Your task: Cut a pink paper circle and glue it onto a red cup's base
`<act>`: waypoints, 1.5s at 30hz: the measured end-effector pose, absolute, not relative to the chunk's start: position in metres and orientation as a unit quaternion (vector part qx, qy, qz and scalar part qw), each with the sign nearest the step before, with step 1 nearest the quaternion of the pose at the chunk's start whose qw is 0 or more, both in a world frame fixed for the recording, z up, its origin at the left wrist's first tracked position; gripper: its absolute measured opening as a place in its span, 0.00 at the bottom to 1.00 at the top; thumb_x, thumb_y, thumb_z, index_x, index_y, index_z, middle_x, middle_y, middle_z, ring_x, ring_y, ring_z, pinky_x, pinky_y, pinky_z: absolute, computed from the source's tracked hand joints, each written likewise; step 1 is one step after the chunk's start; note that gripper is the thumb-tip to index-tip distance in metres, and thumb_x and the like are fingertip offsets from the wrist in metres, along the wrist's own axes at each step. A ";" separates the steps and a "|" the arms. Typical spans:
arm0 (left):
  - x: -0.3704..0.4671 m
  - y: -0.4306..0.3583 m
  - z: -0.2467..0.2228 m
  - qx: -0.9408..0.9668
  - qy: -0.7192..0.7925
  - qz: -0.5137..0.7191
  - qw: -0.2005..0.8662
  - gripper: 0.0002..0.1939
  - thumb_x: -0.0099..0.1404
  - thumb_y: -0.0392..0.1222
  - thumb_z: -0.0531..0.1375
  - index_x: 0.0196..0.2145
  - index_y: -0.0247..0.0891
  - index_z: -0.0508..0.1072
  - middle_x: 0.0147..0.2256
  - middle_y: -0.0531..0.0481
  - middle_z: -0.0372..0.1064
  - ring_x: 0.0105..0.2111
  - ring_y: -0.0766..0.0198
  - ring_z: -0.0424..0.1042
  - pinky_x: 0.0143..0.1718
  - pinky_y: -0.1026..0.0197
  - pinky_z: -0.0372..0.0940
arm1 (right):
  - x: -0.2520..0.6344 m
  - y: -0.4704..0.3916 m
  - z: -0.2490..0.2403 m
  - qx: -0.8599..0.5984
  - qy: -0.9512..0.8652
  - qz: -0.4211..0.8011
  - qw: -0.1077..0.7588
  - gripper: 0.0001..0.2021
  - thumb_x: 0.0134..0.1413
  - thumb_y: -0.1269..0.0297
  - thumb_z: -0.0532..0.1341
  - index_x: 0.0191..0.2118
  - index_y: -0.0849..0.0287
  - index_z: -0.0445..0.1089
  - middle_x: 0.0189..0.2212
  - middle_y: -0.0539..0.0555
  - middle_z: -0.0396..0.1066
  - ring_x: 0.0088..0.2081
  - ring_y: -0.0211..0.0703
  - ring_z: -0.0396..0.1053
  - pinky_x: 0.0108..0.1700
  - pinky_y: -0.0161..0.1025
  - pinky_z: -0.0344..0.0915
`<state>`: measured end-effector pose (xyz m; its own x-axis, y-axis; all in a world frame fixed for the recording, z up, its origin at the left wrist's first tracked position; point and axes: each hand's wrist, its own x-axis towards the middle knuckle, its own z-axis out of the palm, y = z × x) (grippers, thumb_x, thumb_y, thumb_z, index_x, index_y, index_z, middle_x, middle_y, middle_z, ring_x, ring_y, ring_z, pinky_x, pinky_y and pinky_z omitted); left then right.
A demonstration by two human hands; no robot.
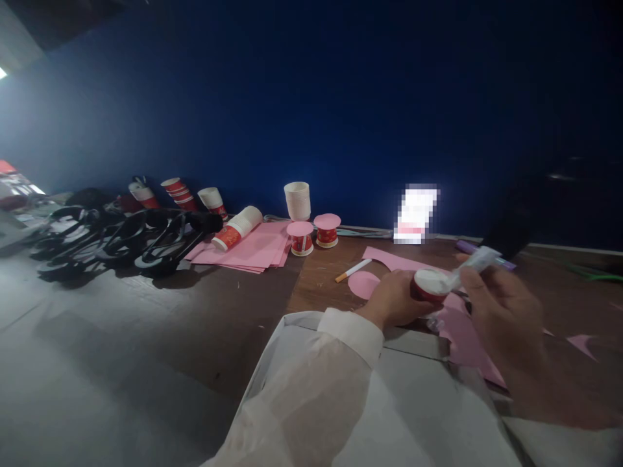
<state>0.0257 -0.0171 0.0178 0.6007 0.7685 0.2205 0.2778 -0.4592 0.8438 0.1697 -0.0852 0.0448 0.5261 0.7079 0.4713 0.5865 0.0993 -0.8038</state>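
My left hand (pixel 396 298) is closed around a red paper cup (pixel 431 285) whose round white end faces up. In my right hand (pixel 506 305) is a translucent glue bottle (pixel 479 263), tilted so its tip meets the cup's white end; the hand is slightly blurred. Beside my left hand lies a pink paper disc (pixel 364 285), with a cigarette-like white and orange stick (pixel 353 270) next to it. Cut pink paper (pixel 467 331) lies beneath and between my hands. Farther back stand two short red cup pieces (pixel 302 243) topped with pink discs.
A stack of white cups (pixel 297 200) stands behind the disc-topped pieces. Pink sheets (pixel 243 256) lie to the left under a toppled cup stack (pixel 238 228). Black strapped objects (pixel 165 250) crowd the left side. A blurred bright screen (pixel 415 214) leans on the dark blue wall. A white box (pixel 413 395) is in front.
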 end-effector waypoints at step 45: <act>0.026 -0.016 0.017 0.785 0.372 0.320 0.378 0.19 0.57 0.50 0.70 0.44 0.39 0.80 0.44 0.43 0.80 0.45 0.50 0.76 0.49 0.52 0.71 | 0.179 -0.089 0.040 -0.683 -0.473 -0.016 0.556 0.21 0.57 0.48 0.60 0.49 0.53 0.79 0.44 0.57 0.80 0.44 0.58 0.76 0.47 0.53 0.69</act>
<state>0.0256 -0.0160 0.0173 0.5179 0.8263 0.2214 0.3423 -0.4374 0.8316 0.1789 -0.0888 0.0397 0.5529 0.6280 0.5477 0.6639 0.0652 -0.7450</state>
